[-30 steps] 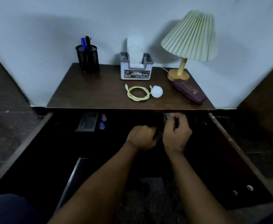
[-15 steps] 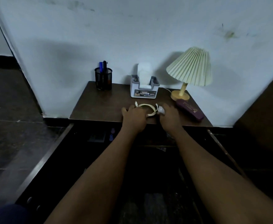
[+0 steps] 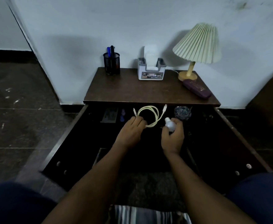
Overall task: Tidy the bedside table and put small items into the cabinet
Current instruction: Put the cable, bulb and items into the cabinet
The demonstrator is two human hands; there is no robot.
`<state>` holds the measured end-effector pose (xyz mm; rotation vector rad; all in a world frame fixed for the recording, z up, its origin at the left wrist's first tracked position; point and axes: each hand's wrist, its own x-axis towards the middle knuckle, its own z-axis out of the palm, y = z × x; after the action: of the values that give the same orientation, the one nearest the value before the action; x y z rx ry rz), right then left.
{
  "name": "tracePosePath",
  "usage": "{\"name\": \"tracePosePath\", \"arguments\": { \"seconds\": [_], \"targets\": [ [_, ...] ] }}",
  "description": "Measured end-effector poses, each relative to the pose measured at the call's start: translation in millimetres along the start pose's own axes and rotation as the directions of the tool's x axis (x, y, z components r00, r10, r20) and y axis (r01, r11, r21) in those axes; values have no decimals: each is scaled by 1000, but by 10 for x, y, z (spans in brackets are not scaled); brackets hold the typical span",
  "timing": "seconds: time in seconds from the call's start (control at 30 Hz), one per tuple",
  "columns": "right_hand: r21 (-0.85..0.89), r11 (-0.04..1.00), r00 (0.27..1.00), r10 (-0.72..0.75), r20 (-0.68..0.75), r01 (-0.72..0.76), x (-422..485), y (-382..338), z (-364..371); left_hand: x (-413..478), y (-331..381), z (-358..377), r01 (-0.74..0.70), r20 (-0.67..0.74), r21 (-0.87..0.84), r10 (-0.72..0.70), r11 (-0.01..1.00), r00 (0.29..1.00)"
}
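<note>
My left hand holds a coiled pale yellow cable over the open dark cabinet below the tabletop. My right hand grips a small white bulb beside it. Both are in front of the brown bedside table. On the table stand a black pen holder, a white tissue box, a lamp with a pleated shade and a purple case.
Inside the cabinet lie a grey flat item, small purple pieces and a glass cup. The cabinet doors hang open to both sides. A white wall stands behind; dark floor lies at left.
Both hands reached up to the tabletop, took the cable and the bulb, and came down with them in front of the open cabinet.
</note>
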<state>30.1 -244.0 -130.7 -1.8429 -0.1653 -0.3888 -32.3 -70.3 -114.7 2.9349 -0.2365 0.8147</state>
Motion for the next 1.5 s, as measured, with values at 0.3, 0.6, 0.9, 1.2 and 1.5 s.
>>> {"name": "tracePosePath", "arguments": {
  "seconds": [0.3,0.6,0.9,1.2,1.5],
  "targets": [
    [-163,982,948,-40,315,96,520,276,371,77,-480,467,326,353,-40,-292,945,889],
    [-222,975,963,43,265,17,875,589,952,540,-737,1111,588,439,-38,-515,808,736],
    [-303,942,954,-48,297,142,884,733,1159,460,-737,1121,573,373,138,-578,808,725],
    [-301,947,964,-28,264,110,815,582,979,463,-631,994,566,369,36,-538,823,758],
    [-179,972,844,-221,-489,151,1171,-153,-122,653,-7,780,175,180,-111,-153,978,972]
  ]
}}
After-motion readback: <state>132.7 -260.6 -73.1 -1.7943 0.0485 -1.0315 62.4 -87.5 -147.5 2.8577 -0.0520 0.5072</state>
